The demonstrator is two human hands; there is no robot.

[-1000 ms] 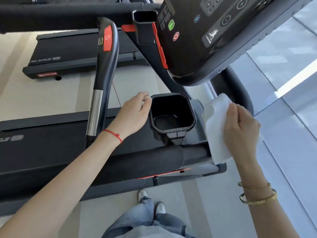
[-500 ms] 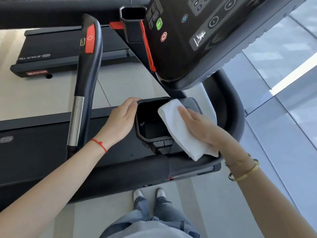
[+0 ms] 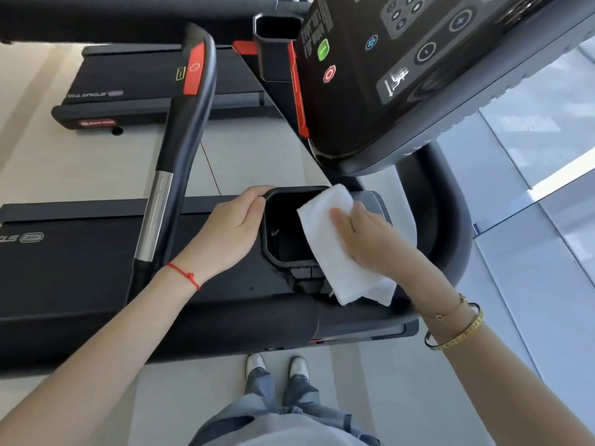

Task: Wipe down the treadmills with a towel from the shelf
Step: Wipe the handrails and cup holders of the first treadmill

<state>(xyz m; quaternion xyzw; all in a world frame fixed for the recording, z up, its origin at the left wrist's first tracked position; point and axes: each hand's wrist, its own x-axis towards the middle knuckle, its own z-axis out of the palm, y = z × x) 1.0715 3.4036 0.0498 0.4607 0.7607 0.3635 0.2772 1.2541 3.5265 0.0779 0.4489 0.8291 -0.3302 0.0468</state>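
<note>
Since half a second ago: towel [image 3: 338, 249] drawn slightly across cup holder [image 3: 283, 233], now at its 3 o'clock rim. Right hand [image 3: 373, 243], fingers straight and together, presses it flat to scrub. Left hand [image 3: 231, 230], fingers curled, grips 9 o'clock rim, likely steadying.

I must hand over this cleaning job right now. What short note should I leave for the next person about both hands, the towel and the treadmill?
Left hand: fingers curled over the left rim of the cup holder, steadying it.
Right hand: presses the white towel flat over the holder's right side.
Towel: folded, draped across the holder's right rim, lower end hanging toward the front rail.
Done: towel fetched; wiping is at the cup holder.
Left: cannot tell what else is wiped; console, handrail and the second treadmill behind probably remain.
</note>
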